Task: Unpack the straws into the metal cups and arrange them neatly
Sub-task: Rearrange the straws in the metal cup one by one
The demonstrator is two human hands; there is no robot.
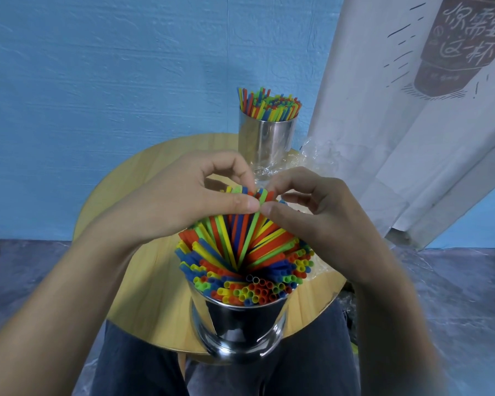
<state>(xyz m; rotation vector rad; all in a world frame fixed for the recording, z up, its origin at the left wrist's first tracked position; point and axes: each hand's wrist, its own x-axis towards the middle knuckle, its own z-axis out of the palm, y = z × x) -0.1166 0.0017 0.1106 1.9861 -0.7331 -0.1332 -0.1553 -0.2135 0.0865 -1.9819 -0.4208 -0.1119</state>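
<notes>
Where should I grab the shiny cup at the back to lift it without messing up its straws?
Hold the far cup round its bare metal wall, halfway up, coming from its left. It stands upright and its straws poke out of the open top, so a grab from above would likely scatter them. Crumpled plastic wrap lies at its right and front.

Wooden table (157, 298), printed banner (383, 124)
</notes>
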